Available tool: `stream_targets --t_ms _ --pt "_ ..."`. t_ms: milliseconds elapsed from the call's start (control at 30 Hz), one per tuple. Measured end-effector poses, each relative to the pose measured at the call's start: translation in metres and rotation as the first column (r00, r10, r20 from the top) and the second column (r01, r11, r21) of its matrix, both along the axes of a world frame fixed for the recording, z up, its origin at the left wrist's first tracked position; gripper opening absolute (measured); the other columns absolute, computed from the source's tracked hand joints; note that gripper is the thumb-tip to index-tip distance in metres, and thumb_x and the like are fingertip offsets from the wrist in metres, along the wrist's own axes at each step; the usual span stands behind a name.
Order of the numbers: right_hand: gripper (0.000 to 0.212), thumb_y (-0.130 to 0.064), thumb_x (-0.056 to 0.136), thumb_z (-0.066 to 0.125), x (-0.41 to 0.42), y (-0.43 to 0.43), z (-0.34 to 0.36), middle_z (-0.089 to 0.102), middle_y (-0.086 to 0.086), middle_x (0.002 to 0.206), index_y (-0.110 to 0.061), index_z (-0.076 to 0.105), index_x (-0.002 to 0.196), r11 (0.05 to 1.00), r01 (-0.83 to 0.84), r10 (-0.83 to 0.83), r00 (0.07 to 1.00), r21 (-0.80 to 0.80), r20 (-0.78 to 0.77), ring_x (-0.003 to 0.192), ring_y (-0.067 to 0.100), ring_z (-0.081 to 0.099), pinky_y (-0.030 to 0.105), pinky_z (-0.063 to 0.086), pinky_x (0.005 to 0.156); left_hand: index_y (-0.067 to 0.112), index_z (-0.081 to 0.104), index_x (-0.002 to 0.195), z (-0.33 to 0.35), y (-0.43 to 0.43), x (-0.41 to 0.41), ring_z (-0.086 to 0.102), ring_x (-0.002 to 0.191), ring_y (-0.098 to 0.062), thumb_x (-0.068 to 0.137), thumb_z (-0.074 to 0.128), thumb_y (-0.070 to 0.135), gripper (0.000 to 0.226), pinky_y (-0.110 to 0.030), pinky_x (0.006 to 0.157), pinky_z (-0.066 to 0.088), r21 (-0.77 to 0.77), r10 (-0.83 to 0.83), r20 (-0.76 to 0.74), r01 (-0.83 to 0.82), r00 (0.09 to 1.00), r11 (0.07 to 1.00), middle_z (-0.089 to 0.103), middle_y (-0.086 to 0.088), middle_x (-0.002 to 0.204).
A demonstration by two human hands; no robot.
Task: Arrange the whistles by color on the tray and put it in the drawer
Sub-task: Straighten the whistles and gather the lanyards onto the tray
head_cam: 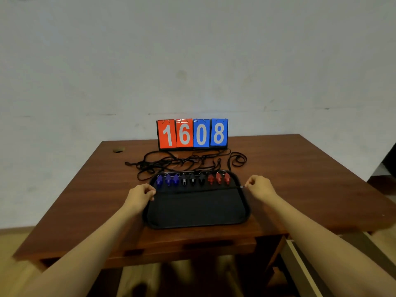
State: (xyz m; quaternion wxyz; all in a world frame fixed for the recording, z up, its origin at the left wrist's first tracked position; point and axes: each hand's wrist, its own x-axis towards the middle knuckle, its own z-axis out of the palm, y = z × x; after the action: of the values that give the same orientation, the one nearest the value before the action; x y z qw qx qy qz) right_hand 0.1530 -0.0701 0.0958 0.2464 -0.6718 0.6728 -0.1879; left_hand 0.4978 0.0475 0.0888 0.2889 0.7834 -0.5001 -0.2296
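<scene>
Nearest, two bare forearms reach in from the bottom corners toward a black tray (192,209) that lies on the brown wooden counter (289,179), close to its front edge. Below that edge, under the tray, a drawer front (214,245) with a dark recessed slot shows closed, though it is blurred.

The left hand (141,192) sits at the tray's left rim with its fingers curled, thumb and fingertips pinched together at the left end of a thin dark line (197,189). The right hand (258,187) hangs just off the tray's right rim, also curled, and pinches the line's other end, where a small pale tip shows. The line runs taut and nearly level across the tray from hand to hand. Whether it is a cord or a rod cannot be told.

Just beyond that line, along the tray's far side, nine whistles stand in one row, sorted by colour: three blue whistles (168,180) at the left nearest the left hand, three black whistles (192,180) in the middle, and three red whistles (219,179) at the right nearest the right hand. None of them touches either hand. The part of the tray on the near side of the line is bare.

Behind the tray, a tangle of black lanyards (182,161) spreads over the counter. Farther behind it stands a flip scoreboard (192,133), with 1 and 6 on red cards and 0 and 8 on blue cards. Off to the tray's far left, near the counter's back corner, lies a small round brownish object (118,149). A pale wall (192,61) rises behind everything.
</scene>
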Motion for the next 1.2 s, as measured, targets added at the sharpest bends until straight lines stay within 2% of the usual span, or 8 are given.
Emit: stream_targets --t_ms 200,367,533,700,800,933,1033,1200 --pt "0.029 -0.013 0.092 0.057 0.003 0.018 -0.033 0.066 0.012 0.100 -0.017 0.058 0.063 0.989 -0.034 0.042 0.998 0.144 -0.048 0.091 0.029 0.064 0.035 0.050 0.071 0.013 0.065 0.084 -0.033 0.016 -0.002 0.057 0.095 -0.023 0.089 0.063 0.018 0.007 -0.034 0.079 0.046 0.041 0.071 0.079 -0.074 0.994 0.996 0.062 -0.008 0.100" --pt "0.026 -0.012 0.095 0.053 0.006 0.027 -0.049 0.062 0.007 0.083 -0.011 0.059 0.069 0.988 -0.037 0.051 0.995 0.153 -0.091 0.076 0.025 0.059 0.037 0.050 0.070 0.012 0.062 0.085 -0.048 0.022 -0.006 0.047 0.112 -0.029 0.090 0.061 0.021 0.011 -0.035 0.082 0.040 0.086 0.106 0.114 -0.116 0.988 0.989 0.055 -0.016 0.116" --pt "0.016 -0.009 0.095 0.053 0.005 0.025 -0.053 0.061 0.010 0.090 -0.007 0.060 0.080 0.993 -0.029 0.037 0.997 0.117 -0.074 0.075 0.023 0.055 0.031 0.042 0.065 0.010 0.058 0.080 -0.054 0.023 -0.007 0.055 0.086 -0.028 0.090 0.062 0.019 0.014 -0.034 0.069 0.043 0.077 0.134 0.063 -0.138 0.989 0.987 0.060 -0.019 0.107" --pt "0.017 -0.009 0.095 0.051 0.003 0.022 -0.055 0.063 0.013 0.102 -0.011 0.059 0.080 0.994 -0.027 0.035 0.996 0.101 -0.082 0.080 0.025 0.057 0.033 0.043 0.066 0.008 0.055 0.085 -0.061 0.025 -0.013 0.042 0.089 -0.021 0.093 0.057 0.017 0.012 -0.032 0.077 0.036 0.064 0.151 0.068 -0.155 0.986 0.986 0.054 -0.020 0.112" --pt "0.016 -0.013 0.095 0.051 0.002 0.024 -0.057 0.057 0.012 0.113 -0.012 0.060 0.082 0.998 -0.032 0.038 0.995 0.057 -0.093 0.084 0.027 0.057 0.037 0.048 0.073 0.009 0.060 0.090 -0.061 0.028 -0.019 0.044 0.108 -0.031 0.092 0.058 0.024 0.016 -0.040 0.088 0.039 0.040 0.180 0.142 -0.188 0.973 0.981 0.048 -0.018 0.118" --pt "0.015 -0.017 0.096 0.049 -0.003 0.031 -0.059 0.044 0.010 0.123 -0.010 0.059 0.089 1.000 -0.013 0.010 0.995 -0.025 -0.102 0.082 0.024 0.054 0.034 0.046 0.077 0.020 0.065 0.091 -0.059 0.030 -0.025 0.029 0.128 -0.034 0.090 0.059 0.034 0.016 -0.047 0.105 0.025 0.070 0.147 0.282 -0.174 0.948 0.982 0.042 -0.011 0.132" --pt "0.015 -0.016 0.094 0.052 -0.008 0.034 -0.059 0.046 0.012 0.121 -0.004 0.062 0.093 0.997 -0.003 -0.004 0.997 -0.079 -0.079 0.087 0.028 0.058 0.038 0.049 0.082 0.024 0.067 0.090 -0.058 0.030 -0.024 0.019 0.135 -0.033 0.089 0.060 0.036 0.013 -0.048 0.108 0.018 0.070 0.120 0.294 -0.147 0.948 0.987 0.037 -0.010 0.140" --pt "0.012 -0.016 0.089 0.060 -0.016 0.034 -0.058 0.058 0.012 0.106 -0.010 0.059 0.079 0.992 0.056 -0.058 0.998 -0.110 -0.010 0.082 0.025 0.057 0.039 0.051 0.077 0.029 0.069 0.094 -0.059 0.033 -0.026 0.012 0.138 -0.034 0.089 0.059 0.034 0.013 -0.051 0.111 0.013 0.014 0.106 0.314 -0.116 0.943 0.993 0.030 -0.010 0.148"
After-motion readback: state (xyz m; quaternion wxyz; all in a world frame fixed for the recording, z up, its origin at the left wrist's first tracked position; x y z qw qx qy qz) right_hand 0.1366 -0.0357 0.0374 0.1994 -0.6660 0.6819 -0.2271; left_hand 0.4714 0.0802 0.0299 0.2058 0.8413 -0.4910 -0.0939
